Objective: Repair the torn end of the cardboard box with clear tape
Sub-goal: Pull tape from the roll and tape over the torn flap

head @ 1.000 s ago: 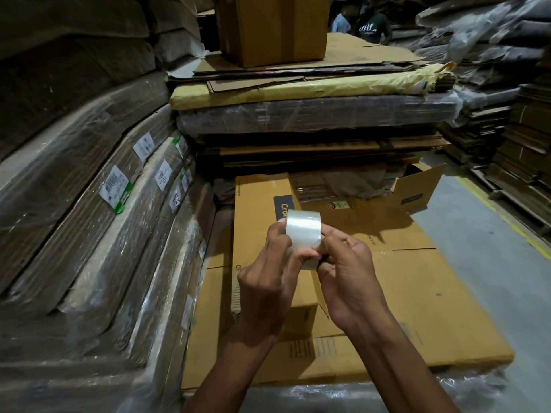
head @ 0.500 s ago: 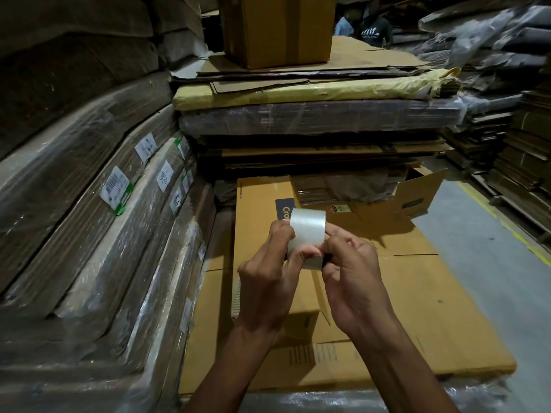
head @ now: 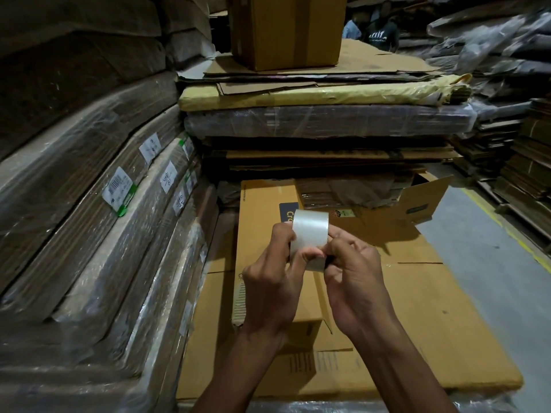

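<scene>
A roll of clear tape (head: 310, 231) is held up in front of me over a flattened cardboard box (head: 259, 210). My left hand (head: 272, 281) grips the roll from the left, thumb across its front. My right hand (head: 354, 281) pinches the roll's lower right edge with curled fingers. The flat box lies on a stack of flattened cartons (head: 432, 323); its near left end (head: 238, 305) shows a ragged edge with exposed corrugation beside my left wrist. Both hands hide part of the box.
Plastic-wrapped bundles of cardboard with white labels (head: 117, 187) rise at the left. A taller stack with a yellow-wrapped bundle (head: 313, 95) and an upright carton (head: 286, 31) stands behind. An open box flap (head: 423, 201) sits at the right, beside grey floor (head: 492, 263). People (head: 378, 31) stand far back.
The roll and both hands have stayed together in nearly the same place; the right fingers have shifted slightly on the roll's lower edge.
</scene>
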`<state>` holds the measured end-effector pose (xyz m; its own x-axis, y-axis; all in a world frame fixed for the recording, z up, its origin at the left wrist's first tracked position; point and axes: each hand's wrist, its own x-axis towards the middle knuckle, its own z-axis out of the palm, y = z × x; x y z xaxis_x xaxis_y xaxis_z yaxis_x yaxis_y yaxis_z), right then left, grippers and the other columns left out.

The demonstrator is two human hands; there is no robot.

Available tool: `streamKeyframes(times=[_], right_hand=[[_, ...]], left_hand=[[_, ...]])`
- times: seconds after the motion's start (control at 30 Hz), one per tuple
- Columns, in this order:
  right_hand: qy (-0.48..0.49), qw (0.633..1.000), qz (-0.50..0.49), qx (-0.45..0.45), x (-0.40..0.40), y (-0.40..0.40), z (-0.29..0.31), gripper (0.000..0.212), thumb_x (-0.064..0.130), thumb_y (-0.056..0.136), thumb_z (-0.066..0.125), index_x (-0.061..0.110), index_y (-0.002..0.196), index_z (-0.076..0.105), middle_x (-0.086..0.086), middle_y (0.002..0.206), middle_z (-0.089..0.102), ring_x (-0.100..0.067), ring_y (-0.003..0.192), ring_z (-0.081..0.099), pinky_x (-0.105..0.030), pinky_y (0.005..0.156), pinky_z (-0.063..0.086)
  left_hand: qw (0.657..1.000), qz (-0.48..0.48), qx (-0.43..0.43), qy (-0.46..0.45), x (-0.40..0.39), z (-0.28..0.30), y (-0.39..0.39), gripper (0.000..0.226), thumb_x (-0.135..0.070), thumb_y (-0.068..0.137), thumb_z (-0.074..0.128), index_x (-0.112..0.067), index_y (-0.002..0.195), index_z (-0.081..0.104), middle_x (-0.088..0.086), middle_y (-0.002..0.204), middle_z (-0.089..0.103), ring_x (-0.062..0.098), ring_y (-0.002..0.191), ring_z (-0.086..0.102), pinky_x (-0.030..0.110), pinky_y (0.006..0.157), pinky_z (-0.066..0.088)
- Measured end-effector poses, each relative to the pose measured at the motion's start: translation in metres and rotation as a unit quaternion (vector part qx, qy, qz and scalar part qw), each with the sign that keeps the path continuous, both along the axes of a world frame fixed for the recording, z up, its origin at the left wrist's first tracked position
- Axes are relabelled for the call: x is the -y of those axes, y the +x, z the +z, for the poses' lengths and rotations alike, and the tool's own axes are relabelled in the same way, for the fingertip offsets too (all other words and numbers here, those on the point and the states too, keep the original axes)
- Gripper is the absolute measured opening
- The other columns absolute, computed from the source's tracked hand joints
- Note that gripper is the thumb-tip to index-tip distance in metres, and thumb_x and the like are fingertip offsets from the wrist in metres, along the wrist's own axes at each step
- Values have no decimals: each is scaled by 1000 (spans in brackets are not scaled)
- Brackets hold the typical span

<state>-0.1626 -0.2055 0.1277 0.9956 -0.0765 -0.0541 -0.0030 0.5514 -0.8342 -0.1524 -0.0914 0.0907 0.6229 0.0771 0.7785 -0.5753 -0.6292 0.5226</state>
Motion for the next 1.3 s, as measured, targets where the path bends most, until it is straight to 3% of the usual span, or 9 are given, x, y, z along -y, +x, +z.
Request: streamKeyframes(times=[0.23,0.33,0.43,0.5,0.6,0.77,0.9,1.13,1.3], right_hand=[[-91,995,51,-6,18,12,-7,29,0,98,52,-1,123,66,-14,111,75,-23,101,69,-33,82,57],[-188,981,56,3,22,17,-9,29,4,96,59,4,123,68,-8,109,76,-26,107,68,-37,84,54],[-279,957,75,22,27,20,-11,29,16,89,67,12,117,74,-4,111,76,-27,112,66,-43,94,50],[-311,945,99,35,32,21,-9,26,16,90,65,9,112,77,-5,107,77,-25,107,68,-40,92,51],[-279,949,138,57,32,16,-4,34,25,85,60,-4,94,75,-17,89,71,-27,86,62,-31,72,48],[-291,950,90,75,26,10,0,50,47,98,48,11,82,80,-7,80,76,-13,78,69,-29,73,46],[-347,924,-66,146,25,18,-11,58,46,103,34,17,72,74,0,74,73,-14,70,67,-30,66,48],[-387,889,-110,218,16,20,-30,79,62,103,16,10,58,56,-5,52,49,-17,47,47,-41,46,32],[-421,865,-50,269,11,18,-28,94,74,95,1,13,58,61,-1,51,53,-14,47,51,-25,44,31]], left_hand=[[965,-96,-180,-164,-24,25,4,14,-16,88,78,-13,102,74,-7,98,75,3,93,73,21,71,60],[978,-89,-163,-93,-36,28,7,5,-16,87,79,-13,90,78,-8,80,74,5,73,72,31,62,62],[989,-23,-112,90,-46,31,9,14,-38,85,75,-25,89,74,-15,68,65,2,60,61,35,52,54],[976,-46,-101,186,-52,35,12,32,-47,82,69,-32,110,69,-20,92,63,3,83,58,35,67,53],[937,-230,-200,168,-54,42,17,51,-39,82,66,-28,131,61,-14,131,56,9,123,52,29,96,49],[931,-247,-268,22,-44,31,16,42,-36,74,71,-29,116,68,-12,111,68,14,107,65,41,73,62],[911,-268,-291,-117,-37,22,13,28,-36,72,70,-25,98,72,-3,100,69,12,94,68,26,63,57],[907,-236,-333,-105,-25,23,3,27,-45,73,59,-22,61,63,-14,64,58,4,66,53,18,56,39],[917,-226,-322,-60,-27,29,-1,35,-44,74,52,-17,59,69,-12,57,59,1,59,53,23,52,38]])
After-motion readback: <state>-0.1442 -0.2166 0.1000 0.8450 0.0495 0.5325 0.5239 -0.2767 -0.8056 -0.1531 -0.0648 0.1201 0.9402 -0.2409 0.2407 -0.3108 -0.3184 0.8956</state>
